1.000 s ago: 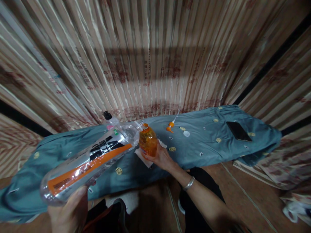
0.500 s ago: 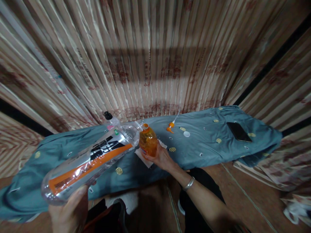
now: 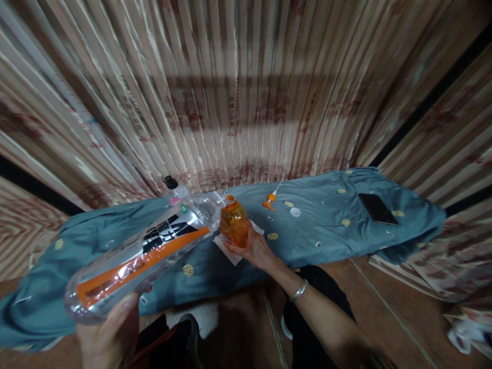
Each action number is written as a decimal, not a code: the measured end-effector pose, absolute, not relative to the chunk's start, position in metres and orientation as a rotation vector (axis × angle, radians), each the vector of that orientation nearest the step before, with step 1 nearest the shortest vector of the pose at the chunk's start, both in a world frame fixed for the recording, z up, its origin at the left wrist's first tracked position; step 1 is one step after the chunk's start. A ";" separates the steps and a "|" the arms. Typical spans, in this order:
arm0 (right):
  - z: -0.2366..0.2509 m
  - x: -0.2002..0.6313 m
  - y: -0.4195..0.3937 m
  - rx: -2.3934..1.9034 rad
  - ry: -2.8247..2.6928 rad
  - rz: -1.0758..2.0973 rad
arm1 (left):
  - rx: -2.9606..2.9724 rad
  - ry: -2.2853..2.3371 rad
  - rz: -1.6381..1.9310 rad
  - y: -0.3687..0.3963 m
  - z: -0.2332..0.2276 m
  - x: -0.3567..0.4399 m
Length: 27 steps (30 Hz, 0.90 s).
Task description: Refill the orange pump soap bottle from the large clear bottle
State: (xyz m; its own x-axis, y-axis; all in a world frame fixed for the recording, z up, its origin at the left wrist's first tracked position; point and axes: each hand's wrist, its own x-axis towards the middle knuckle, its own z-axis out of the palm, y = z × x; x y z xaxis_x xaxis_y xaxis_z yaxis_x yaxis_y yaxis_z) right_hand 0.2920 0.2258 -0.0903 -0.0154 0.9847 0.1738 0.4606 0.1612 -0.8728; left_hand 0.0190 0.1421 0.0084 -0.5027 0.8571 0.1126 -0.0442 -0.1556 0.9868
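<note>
A large clear plastic bottle (image 3: 138, 264) with a silver, orange and black label lies tilted across the left side. My left hand (image 3: 111, 328) is closed round its lower end. The bottle's neck meets the mouth of a smaller orange see-through bottle (image 3: 234, 225). My right hand (image 3: 255, 248) grips that orange bottle from the right, with a bracelet on the wrist. Beneath it, a white tissue (image 3: 232, 257) lies on the cloth. An orange pump top (image 3: 271, 200) with a clear tube rests to the right. Whether liquid is flowing I cannot tell.
A blue-green patterned cloth (image 3: 319, 220) covers the narrow table. On it are a white disc (image 3: 295, 211), a dark phone (image 3: 378, 208) at the right, and a clear bottle with a black cap (image 3: 171, 182) at the back. Striped curtains (image 3: 246, 102) hang behind.
</note>
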 end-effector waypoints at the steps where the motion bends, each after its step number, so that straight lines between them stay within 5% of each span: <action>1: -0.090 0.292 0.226 -1.419 -1.605 0.789 | 0.954 1.436 1.727 0.143 0.009 0.020; 27: -0.095 0.292 0.227 -1.458 -1.619 0.780 | 0.960 1.427 1.726 0.140 0.018 0.028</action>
State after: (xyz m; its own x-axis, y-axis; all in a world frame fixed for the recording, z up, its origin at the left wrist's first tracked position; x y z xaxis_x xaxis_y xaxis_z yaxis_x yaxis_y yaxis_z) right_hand 0.2921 0.2267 -0.0949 -0.0110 0.9872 0.1592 0.4907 0.1441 -0.8593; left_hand 0.0283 0.1403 0.0176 -0.4881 0.8655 0.1123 -0.0521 -0.1574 0.9862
